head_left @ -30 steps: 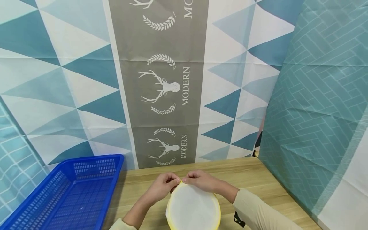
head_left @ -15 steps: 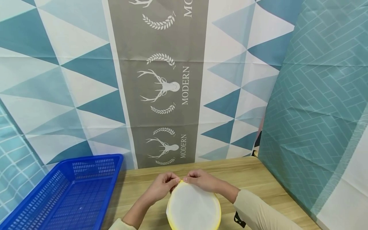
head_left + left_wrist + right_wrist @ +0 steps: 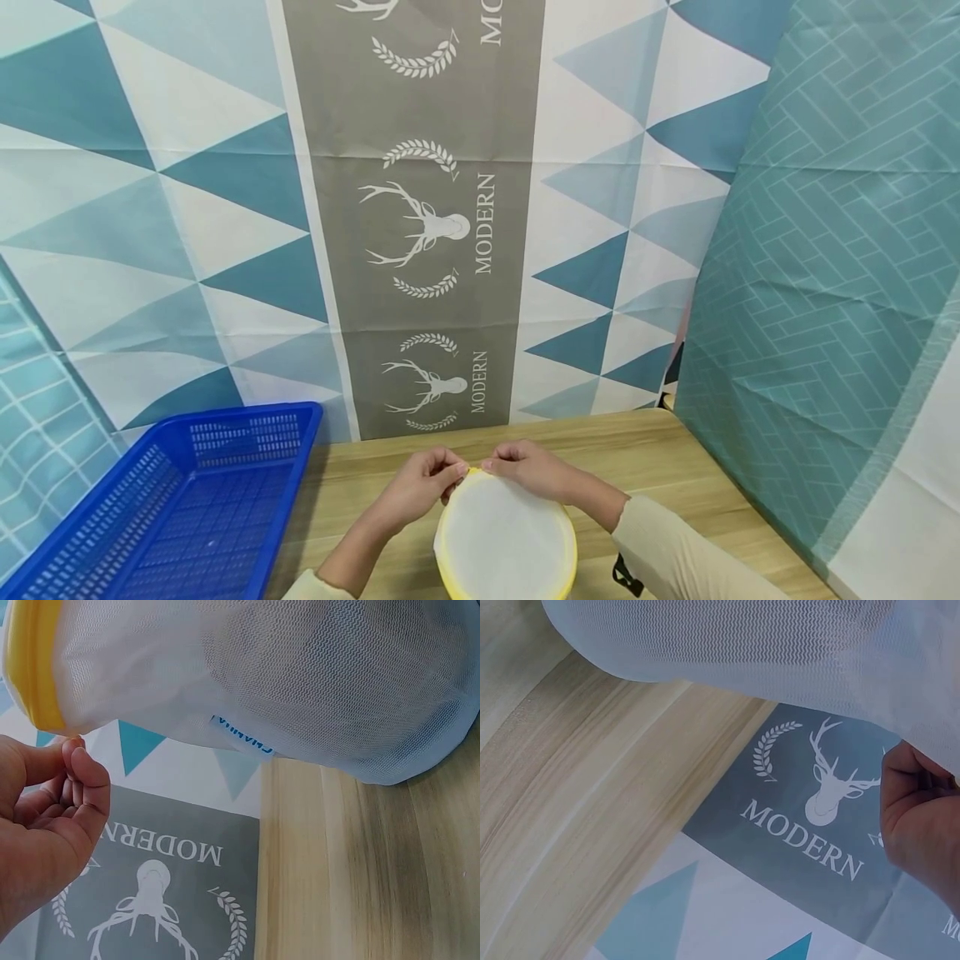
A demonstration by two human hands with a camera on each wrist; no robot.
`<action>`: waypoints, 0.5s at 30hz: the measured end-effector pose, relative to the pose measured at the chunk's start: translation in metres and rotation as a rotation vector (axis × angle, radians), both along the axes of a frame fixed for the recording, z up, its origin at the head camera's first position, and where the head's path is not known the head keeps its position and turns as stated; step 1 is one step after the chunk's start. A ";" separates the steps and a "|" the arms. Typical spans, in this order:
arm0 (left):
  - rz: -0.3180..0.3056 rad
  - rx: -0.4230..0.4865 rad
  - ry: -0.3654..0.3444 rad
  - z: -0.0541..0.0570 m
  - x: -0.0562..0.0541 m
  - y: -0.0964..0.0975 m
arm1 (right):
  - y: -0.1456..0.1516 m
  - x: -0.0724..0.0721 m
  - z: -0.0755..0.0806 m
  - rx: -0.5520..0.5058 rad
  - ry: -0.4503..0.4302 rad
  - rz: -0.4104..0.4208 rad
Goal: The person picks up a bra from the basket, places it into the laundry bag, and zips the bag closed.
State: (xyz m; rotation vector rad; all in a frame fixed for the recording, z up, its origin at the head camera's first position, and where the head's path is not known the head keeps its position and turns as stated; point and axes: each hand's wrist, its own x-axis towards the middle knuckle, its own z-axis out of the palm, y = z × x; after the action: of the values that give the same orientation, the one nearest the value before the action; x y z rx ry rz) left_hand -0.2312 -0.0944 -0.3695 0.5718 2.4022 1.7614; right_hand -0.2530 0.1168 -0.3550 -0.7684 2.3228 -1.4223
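A round white mesh laundry bag [image 3: 506, 537] with yellow zipper trim stands on the wooden table, its flat top towards the head camera. My left hand [image 3: 420, 492] pinches the yellow edge at the far side with thumb and forefinger. Just to its right, my right hand [image 3: 531, 475] pinches the same edge. In the left wrist view the yellow zipper band [image 3: 37, 667] lies above the left fingertips, and a small blue-lettered label [image 3: 244, 737] sits on the mesh side. The right wrist view shows the right hand [image 3: 922, 817] under the bag's side, its fingertips partly hidden.
A blue plastic basket [image 3: 300, 467] with perforated walls stands to the left. Behind the wooden table [image 3: 637, 467] hangs a patterned cloth [image 3: 420, 292], and a teal cloth [image 3: 817, 333] hangs at the right. A black strap [image 3: 626, 575] lies beneath the right sleeve.
My right hand has shifted slightly to the right along the yellow edge, so the gap between the two hands is a little wider. The left hand has hardly moved.
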 end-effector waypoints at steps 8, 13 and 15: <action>0.000 0.016 -0.015 0.003 0.001 -0.003 | 0.003 0.000 -0.001 -0.013 0.012 -0.052; 0.011 0.021 -0.053 0.005 0.000 -0.003 | 0.000 0.002 0.000 -0.014 0.014 -0.105; 0.025 0.012 -0.063 0.007 -0.001 -0.002 | -0.002 0.004 0.002 -0.014 0.022 -0.135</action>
State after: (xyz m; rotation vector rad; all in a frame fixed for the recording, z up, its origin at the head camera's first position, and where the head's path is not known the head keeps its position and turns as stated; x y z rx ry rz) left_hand -0.2321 -0.0963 -0.3630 0.4823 2.3686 1.7777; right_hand -0.2487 0.1150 -0.3534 -0.6450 2.4239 -1.4945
